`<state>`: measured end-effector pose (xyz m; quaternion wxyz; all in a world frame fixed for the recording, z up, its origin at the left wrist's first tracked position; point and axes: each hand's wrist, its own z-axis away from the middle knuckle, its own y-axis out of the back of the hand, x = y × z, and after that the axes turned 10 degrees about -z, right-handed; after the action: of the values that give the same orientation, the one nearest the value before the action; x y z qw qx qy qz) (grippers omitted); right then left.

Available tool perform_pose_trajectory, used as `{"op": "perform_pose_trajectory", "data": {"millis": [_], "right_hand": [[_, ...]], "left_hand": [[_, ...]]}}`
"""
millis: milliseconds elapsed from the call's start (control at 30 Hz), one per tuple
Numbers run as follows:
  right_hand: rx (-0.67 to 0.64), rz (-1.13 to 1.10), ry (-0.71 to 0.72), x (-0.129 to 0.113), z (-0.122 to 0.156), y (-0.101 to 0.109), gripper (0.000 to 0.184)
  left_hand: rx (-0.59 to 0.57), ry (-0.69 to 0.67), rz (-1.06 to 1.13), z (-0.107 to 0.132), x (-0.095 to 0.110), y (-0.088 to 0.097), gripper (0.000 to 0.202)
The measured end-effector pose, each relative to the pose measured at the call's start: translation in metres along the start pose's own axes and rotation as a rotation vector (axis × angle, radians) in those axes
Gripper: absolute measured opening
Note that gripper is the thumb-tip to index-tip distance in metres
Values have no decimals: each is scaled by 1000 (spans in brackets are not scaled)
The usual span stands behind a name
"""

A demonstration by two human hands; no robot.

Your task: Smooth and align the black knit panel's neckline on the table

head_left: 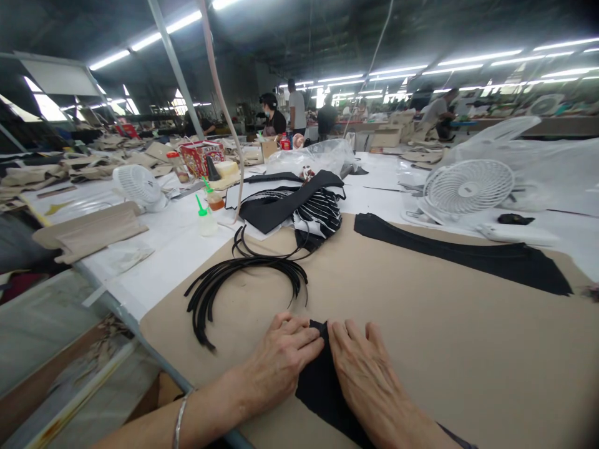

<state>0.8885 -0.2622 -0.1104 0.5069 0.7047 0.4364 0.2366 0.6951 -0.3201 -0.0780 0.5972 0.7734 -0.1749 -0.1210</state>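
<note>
A black fabric piece (322, 390) lies on the beige sheet (421, 324) right in front of me, running down past the lower edge of the view. My left hand (285, 349) has its fingers curled at the piece's far left edge, thumb pressed onto the fabric. Lying along the right edge of the same piece is my right hand (362, 362), fingers stretched forward and palm down. Both sets of fingertips meet near the piece's far end and hide part of it. Beyond my left hand, a loose bundle of black strips (248, 271) curves across the sheet.
Stacked black pieces (299, 206) lie farther back. A long black panel (458, 249) stretches to the right. White fans (468, 187) stand on the table, with glue bottles (206, 221) at left-centre. The table edge (121, 305) drops to a bin at left. People work in the background.
</note>
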Motion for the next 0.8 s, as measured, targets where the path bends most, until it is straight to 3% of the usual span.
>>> {"op": "perform_pose_trajectory", "data": {"millis": [67, 133, 300, 400, 667, 800], "right_hand": [[38, 95, 155, -1, 3, -2, 47], [64, 131, 190, 1, 2, -1, 46], [-85, 2, -2, 12, -17, 12, 48], [-143, -31, -48, 13, -25, 17, 46], [5, 43, 33, -2, -19, 9, 34], [-214, -98, -96, 0, -35, 35, 30]], "left_hand": [[-1, 0, 2, 0, 0, 0, 34], [4, 2, 3, 0, 1, 1, 33], [4, 0, -37, 1, 1, 1, 33], [17, 8, -26, 2, 0, 0, 34], [16, -12, -7, 4, 3, -1, 31], [25, -1, -27, 5, 3, -3, 34]]}}
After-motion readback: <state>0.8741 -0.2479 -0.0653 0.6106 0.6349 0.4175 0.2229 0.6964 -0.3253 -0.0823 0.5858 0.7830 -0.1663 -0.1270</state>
